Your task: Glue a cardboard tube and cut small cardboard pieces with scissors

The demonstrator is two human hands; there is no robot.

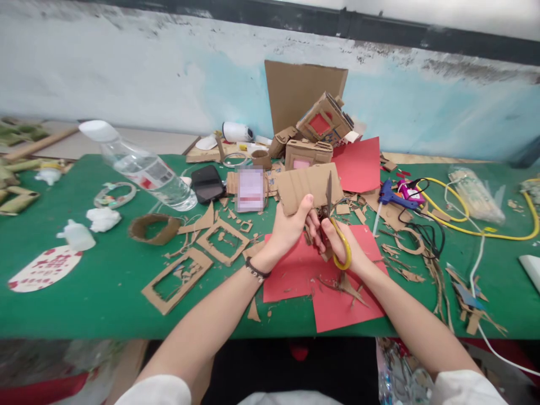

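Note:
In the middle of the head view, my left hand point(291, 228) grips a piece of cardboard point(306, 188), its thumb lying across the lower edge. My right hand point(343, 242) is closed round the yellow handles of a pair of scissors point(343, 247). The scissors' dark blades point up and away, alongside the cardboard's right part. Both hands are close together above red paper sheets point(291, 275). My fingers hide where the blades meet and part of the cardboard's lower edge.
Cardboard frames point(177, 281) and scraps lie to the left, near a tilted-looking water bottle point(143, 169). On the right are a blue glue gun point(394, 194), black cords and a yellow cable point(506, 236). Cardboard models point(324, 121) stand at the back by the wall.

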